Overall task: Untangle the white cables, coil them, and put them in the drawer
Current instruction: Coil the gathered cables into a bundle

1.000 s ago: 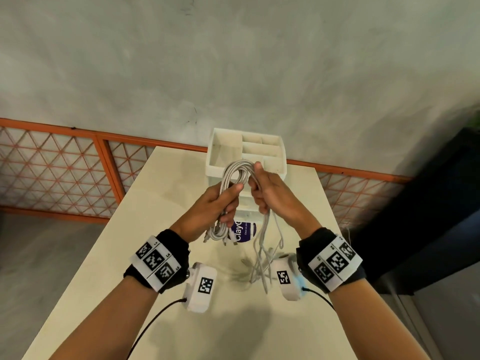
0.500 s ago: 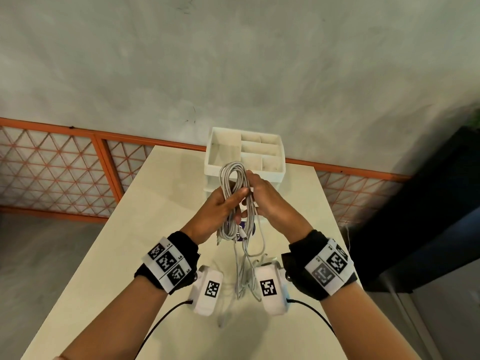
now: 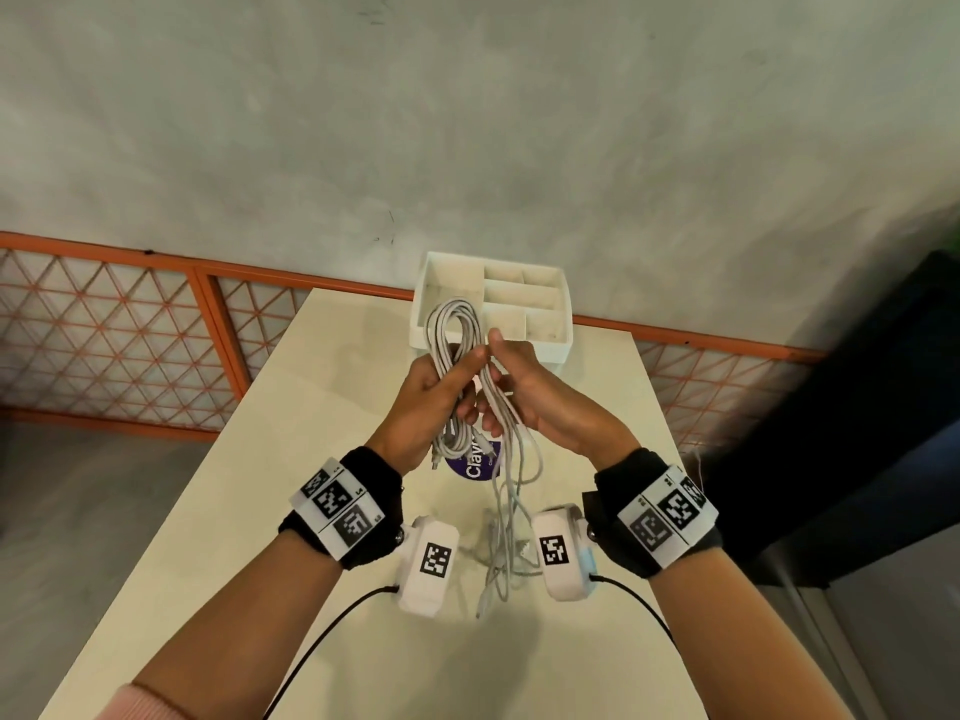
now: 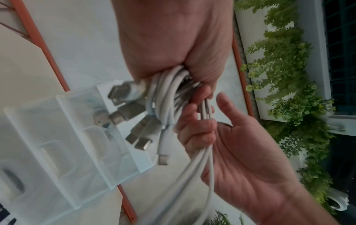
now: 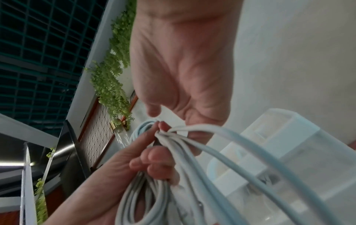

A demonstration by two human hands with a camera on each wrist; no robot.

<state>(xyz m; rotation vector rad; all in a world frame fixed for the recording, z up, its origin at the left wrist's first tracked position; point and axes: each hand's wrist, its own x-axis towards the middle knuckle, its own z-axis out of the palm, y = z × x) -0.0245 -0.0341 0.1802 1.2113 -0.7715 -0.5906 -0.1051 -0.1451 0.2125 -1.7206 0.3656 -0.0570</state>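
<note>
Up above the table (image 3: 249,511), the left hand (image 3: 423,407) has its fingers curled tight around the coiled white cables (image 3: 451,330), whose loop stands toward twelve o'clock with plug ends hanging at six. Just at three o'clock of it, the right hand (image 3: 540,402) curls its fingers around loose strands that trail down to the tabletop. Beyond the hands, at twelve o'clock, stands the white drawer organizer (image 3: 563,324); a purple-labelled tub (image 3: 475,467) shows beneath the hands.

Inside the left hand (image 3: 426,402) the middle of the white cables (image 3: 451,330) is hidden by its fingers. Below the grip, a purple label (image 3: 475,462) is partly covered; only "Clay" can be read.
</note>
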